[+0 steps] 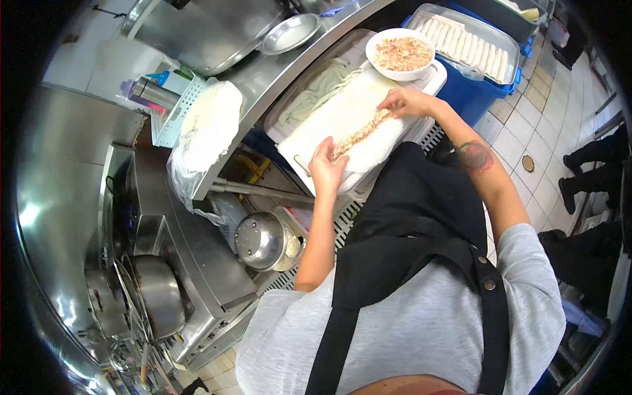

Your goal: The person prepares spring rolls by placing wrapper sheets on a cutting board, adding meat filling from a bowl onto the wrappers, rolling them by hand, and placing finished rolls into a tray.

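A strip of chopped orange-brown filling [361, 134] lies across a pale, thin wrapper sheet [375, 148] on a white board [299, 160]. My left hand [327, 161] touches the near left end of the strip, its thumb and fingers apart around it. At the strip's other end my right hand [403, 103] has its fingertips pressed together on the filling; whether anything is between them is too small to tell. Just beyond my right hand stands a white bowl [430, 60] of the same filling.
A tray [512, 78] of white rolls sits on a blue bin [469, 99] at the upper right. A steel shelf [253, 99] runs along the left, holding a steel plate [290, 34] and a bagged white mass [212, 122]. People's dark legs [596, 178] show at the far right.
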`<control>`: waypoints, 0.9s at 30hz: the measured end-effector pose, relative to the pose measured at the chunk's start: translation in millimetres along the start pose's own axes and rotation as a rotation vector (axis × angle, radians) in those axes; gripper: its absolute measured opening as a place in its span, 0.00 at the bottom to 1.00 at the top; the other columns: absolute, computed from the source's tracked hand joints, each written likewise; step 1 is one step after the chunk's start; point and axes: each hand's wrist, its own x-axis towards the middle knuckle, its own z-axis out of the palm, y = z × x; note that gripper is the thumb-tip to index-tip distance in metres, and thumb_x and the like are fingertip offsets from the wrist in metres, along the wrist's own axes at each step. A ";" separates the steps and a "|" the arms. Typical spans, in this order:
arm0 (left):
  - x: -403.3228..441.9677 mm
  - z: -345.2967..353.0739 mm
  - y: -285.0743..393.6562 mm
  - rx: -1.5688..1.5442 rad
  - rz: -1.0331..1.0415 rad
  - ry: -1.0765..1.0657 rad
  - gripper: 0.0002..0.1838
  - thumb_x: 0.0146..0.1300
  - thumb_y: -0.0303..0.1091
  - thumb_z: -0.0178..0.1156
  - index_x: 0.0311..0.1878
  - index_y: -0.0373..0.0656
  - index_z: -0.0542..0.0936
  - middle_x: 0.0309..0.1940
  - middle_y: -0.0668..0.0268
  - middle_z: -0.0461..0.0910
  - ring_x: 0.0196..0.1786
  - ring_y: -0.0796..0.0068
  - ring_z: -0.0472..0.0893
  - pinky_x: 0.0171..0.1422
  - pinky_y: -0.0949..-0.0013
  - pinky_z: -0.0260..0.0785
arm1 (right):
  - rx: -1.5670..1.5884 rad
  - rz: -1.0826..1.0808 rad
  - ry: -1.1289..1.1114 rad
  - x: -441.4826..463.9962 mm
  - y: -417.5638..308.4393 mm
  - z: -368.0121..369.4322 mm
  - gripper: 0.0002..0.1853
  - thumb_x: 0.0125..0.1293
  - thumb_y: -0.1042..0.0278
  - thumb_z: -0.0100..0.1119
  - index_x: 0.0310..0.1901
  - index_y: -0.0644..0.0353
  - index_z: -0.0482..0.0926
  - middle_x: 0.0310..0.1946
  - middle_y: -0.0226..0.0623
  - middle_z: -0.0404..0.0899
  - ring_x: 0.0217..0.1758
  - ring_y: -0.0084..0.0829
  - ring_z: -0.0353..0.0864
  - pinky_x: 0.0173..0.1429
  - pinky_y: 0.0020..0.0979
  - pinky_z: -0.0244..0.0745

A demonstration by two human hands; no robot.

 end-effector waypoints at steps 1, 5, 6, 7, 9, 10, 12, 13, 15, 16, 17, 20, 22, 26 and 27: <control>0.7 -1.9 6.1 0.072 0.008 -0.015 0.22 0.51 0.26 0.74 0.51 0.33 0.85 0.45 0.57 0.87 0.48 0.68 0.86 0.55 0.68 0.77 | -0.031 0.003 -0.005 -0.9 -3.8 0.4 0.20 0.55 0.76 0.70 0.52 0.55 0.86 0.41 0.36 0.81 0.41 0.34 0.82 0.49 0.34 0.78; 9.4 -1.2 13.4 0.219 0.080 -0.101 0.22 0.48 0.27 0.76 0.49 0.36 0.86 0.45 0.57 0.87 0.47 0.67 0.85 0.54 0.68 0.77 | -0.108 -0.007 0.008 5.3 -11.7 1.3 0.19 0.54 0.75 0.71 0.51 0.56 0.87 0.37 0.37 0.81 0.39 0.34 0.82 0.47 0.34 0.78; 11.7 2.2 8.4 0.223 0.108 -0.132 0.21 0.48 0.27 0.76 0.48 0.36 0.87 0.45 0.57 0.87 0.47 0.67 0.85 0.53 0.68 0.77 | -0.112 -0.014 0.023 6.4 -8.7 3.5 0.19 0.54 0.75 0.71 0.50 0.56 0.87 0.36 0.37 0.81 0.39 0.34 0.82 0.46 0.34 0.78; 12.8 5.3 9.8 0.217 0.096 -0.131 0.20 0.47 0.27 0.75 0.48 0.37 0.87 0.44 0.56 0.86 0.46 0.66 0.85 0.54 0.67 0.77 | -0.117 -0.003 0.014 6.4 -10.8 3.2 0.19 0.54 0.75 0.71 0.50 0.56 0.87 0.36 0.37 0.81 0.40 0.34 0.82 0.47 0.34 0.78; 14.0 10.9 12.2 0.203 0.073 -0.132 0.19 0.47 0.26 0.74 0.46 0.38 0.88 0.41 0.55 0.86 0.46 0.62 0.85 0.54 0.65 0.77 | -0.126 0.023 -0.002 5.1 -14.9 3.3 0.18 0.54 0.73 0.71 0.49 0.57 0.87 0.37 0.36 0.80 0.42 0.34 0.82 0.49 0.35 0.77; 16.0 10.9 13.1 0.196 0.032 -0.154 0.18 0.47 0.26 0.74 0.46 0.39 0.88 0.41 0.55 0.86 0.46 0.62 0.85 0.54 0.65 0.77 | -0.137 -0.007 0.033 2.7 -17.7 5.3 0.18 0.53 0.71 0.72 0.49 0.57 0.87 0.37 0.37 0.80 0.43 0.35 0.81 0.50 0.35 0.77; 18.9 8.7 14.2 0.180 -0.054 -0.195 0.17 0.49 0.25 0.72 0.45 0.40 0.88 0.40 0.55 0.86 0.45 0.61 0.85 0.53 0.65 0.76 | -0.159 -0.068 0.097 -3.1 -23.5 10.3 0.18 0.53 0.68 0.72 0.47 0.57 0.87 0.37 0.38 0.81 0.46 0.37 0.81 0.53 0.35 0.76; 19.9 6.8 13.7 0.183 -0.040 -0.214 0.17 0.50 0.24 0.72 0.46 0.40 0.88 0.41 0.54 0.86 0.45 0.62 0.86 0.54 0.66 0.77 | -0.175 -0.085 0.105 -3.3 -22.3 11.8 0.19 0.52 0.67 0.72 0.48 0.57 0.87 0.37 0.38 0.81 0.47 0.38 0.81 0.54 0.36 0.75; 22.0 2.6 12.8 0.190 -0.011 -0.251 0.17 0.51 0.22 0.70 0.47 0.40 0.88 0.44 0.54 0.86 0.46 0.63 0.86 0.55 0.67 0.77 | -0.205 -0.120 0.123 -2.2 -20.7 16.8 0.21 0.52 0.65 0.73 0.49 0.57 0.86 0.38 0.39 0.80 0.49 0.40 0.80 0.56 0.36 0.74; 20.9 1.5 12.7 0.147 -0.033 -0.256 0.17 0.52 0.21 0.70 0.48 0.40 0.88 0.45 0.54 0.86 0.47 0.64 0.86 0.56 0.67 0.77 | -0.212 -0.123 0.132 -1.2 -18.4 20.5 0.21 0.51 0.65 0.73 0.50 0.57 0.85 0.38 0.39 0.80 0.48 0.40 0.80 0.55 0.37 0.74; 18.7 0.1 12.6 0.103 -0.054 -0.260 0.17 0.52 0.20 0.69 0.48 0.39 0.87 0.47 0.54 0.86 0.48 0.65 0.86 0.57 0.67 0.77 | -0.219 -0.126 0.142 0.2 -15.8 23.9 0.22 0.51 0.65 0.73 0.50 0.57 0.85 0.38 0.38 0.80 0.48 0.40 0.80 0.55 0.37 0.74; 11.2 -1.8 -1.3 -0.040 -0.025 -0.200 0.17 0.54 0.19 0.68 0.49 0.37 0.87 0.49 0.55 0.86 0.50 0.69 0.86 0.59 0.68 0.77 | -0.226 -0.092 0.166 -4.0 -23.5 23.4 0.20 0.52 0.66 0.73 0.49 0.58 0.86 0.39 0.38 0.81 0.45 0.40 0.82 0.52 0.37 0.76; 7.1 -7.1 -7.5 -0.061 0.007 -0.127 0.17 0.54 0.18 0.68 0.48 0.36 0.86 0.49 0.56 0.86 0.50 0.70 0.85 0.58 0.68 0.77 | -0.129 -0.047 0.230 -6.8 -28.8 19.2 0.17 0.53 0.68 0.72 0.47 0.58 0.87 0.39 0.38 0.83 0.42 0.39 0.83 0.49 0.36 0.78; 2.0 -28.2 11.1 0.079 0.038 -0.009 0.11 0.54 0.19 0.71 0.41 0.34 0.88 0.42 0.61 0.87 0.43 0.75 0.85 0.51 0.72 0.78 | 0.001 0.006 0.323 -10.1 -18.6 14.8 0.09 0.56 0.75 0.71 0.40 0.63 0.87 0.36 0.38 0.86 0.38 0.32 0.85 0.46 0.29 0.79; 1.7 -28.5 12.7 0.042 0.007 -0.021 0.09 0.54 0.19 0.71 0.40 0.34 0.88 0.40 0.62 0.87 0.41 0.75 0.84 0.49 0.72 0.78 | -0.007 0.002 0.303 -10.7 -16.8 16.3 0.08 0.56 0.75 0.71 0.39 0.63 0.87 0.34 0.38 0.86 0.39 0.31 0.85 0.46 0.29 0.79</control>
